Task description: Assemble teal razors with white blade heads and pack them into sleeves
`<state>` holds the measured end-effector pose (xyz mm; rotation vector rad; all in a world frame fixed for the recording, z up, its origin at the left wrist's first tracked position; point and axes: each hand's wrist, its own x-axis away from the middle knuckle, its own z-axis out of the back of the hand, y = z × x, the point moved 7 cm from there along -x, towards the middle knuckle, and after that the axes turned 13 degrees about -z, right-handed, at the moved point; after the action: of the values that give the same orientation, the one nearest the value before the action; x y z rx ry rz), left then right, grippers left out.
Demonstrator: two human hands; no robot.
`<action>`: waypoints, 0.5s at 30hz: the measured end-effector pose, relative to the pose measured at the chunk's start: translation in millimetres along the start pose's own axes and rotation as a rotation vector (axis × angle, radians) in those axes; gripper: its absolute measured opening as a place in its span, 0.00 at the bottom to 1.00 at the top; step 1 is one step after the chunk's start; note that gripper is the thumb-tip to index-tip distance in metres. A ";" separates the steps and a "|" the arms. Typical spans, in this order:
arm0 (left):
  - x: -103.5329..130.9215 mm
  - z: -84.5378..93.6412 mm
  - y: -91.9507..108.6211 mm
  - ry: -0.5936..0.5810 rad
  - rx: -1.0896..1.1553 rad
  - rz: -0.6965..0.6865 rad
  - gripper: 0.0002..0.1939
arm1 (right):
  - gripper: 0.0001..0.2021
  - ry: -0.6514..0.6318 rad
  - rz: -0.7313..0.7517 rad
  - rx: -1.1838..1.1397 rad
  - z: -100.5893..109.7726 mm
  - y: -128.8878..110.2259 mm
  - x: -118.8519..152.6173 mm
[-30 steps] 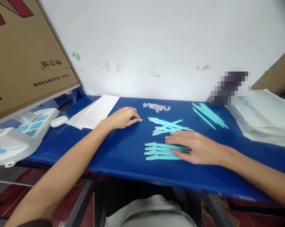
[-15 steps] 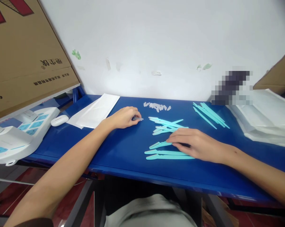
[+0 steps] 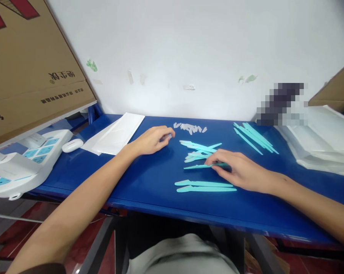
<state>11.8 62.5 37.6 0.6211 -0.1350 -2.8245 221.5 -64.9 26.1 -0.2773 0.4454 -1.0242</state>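
My right hand point(image 3: 242, 167) pinches a turquoise eyebrow razor point(image 3: 196, 166) by its handle, lifted slightly, with the blade end pointing left. Between the fingers of my left hand point(image 3: 151, 140) is a small clear plastic blade cap point(image 3: 167, 137), partly hidden. Beyond the right fingers lies a crossed pile of turquoise razors point(image 3: 202, 146). Two more razors point(image 3: 207, 186) lie side by side nearer the table's front edge. Several small translucent caps point(image 3: 190, 128) are scattered near the wall, just right of my left fingertips.
Another group of razors point(image 3: 253, 137) lies at the right of the blue table point(image 3: 149, 179). White paper sleeves point(image 3: 117, 133), a white earbud case point(image 3: 72, 145) and a power strip point(image 3: 46, 152) are on the left. Plastic bags point(image 3: 326, 137) rest at the far right.
My right hand has taken up the razor that was lying below the pile, and it is now tilted on edge. My left hand has turned slightly and risen with its cap.
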 end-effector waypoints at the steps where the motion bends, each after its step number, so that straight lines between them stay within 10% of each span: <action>1: -0.5 0.3 0.9 0.017 0.025 -0.006 0.12 | 0.09 0.010 0.020 -0.014 1.8 -1.6 0.4; 15: -0.3 -11.8 -8.8 0.137 0.384 0.193 0.16 | 0.14 0.033 -0.073 -0.344 16.4 0.8 -1.7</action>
<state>15.1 70.6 25.8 0.8286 -0.6837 -2.5750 229.3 -62.8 40.5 -0.5885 0.6459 -1.0218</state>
